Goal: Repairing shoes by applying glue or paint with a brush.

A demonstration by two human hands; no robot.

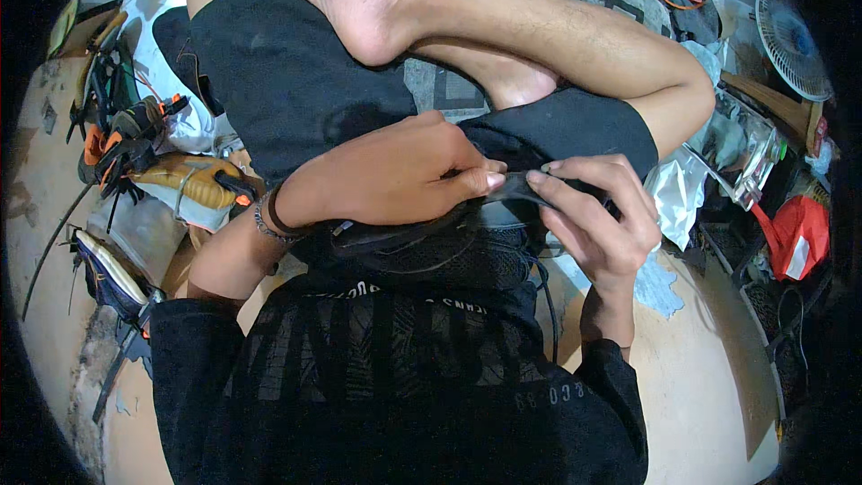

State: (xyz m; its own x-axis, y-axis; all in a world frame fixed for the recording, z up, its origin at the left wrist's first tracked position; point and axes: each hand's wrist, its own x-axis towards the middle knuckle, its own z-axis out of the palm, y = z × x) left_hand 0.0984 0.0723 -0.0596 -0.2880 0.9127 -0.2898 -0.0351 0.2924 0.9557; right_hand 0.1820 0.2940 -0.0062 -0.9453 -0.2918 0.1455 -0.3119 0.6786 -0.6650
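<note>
In my lap lies a black mesh piece (489, 256) that looks like a shoe, partly covered by my left hand and blending with my dark clothes. A thin, dark, slightly shiny strip (516, 187) runs along its far edge. My left hand (395, 171), with a bracelet at the wrist, reaches over the black piece, and its thumb and fingers pinch the strip's left part. My right hand (606, 216) pinches the same strip a little further right between thumb and fingertips, with its other fingers bent. Whether the strip is joined to the black piece cannot be made out.
My crossed bare legs (557, 31) lie beyond my hands. On the left are a dark shoe with a pale sole (112, 269), a yellow-brown shoe (193, 187) and cluttered tools. To the right are silver wrapping (678, 193), a red bag (797, 238) and a fan (792, 36).
</note>
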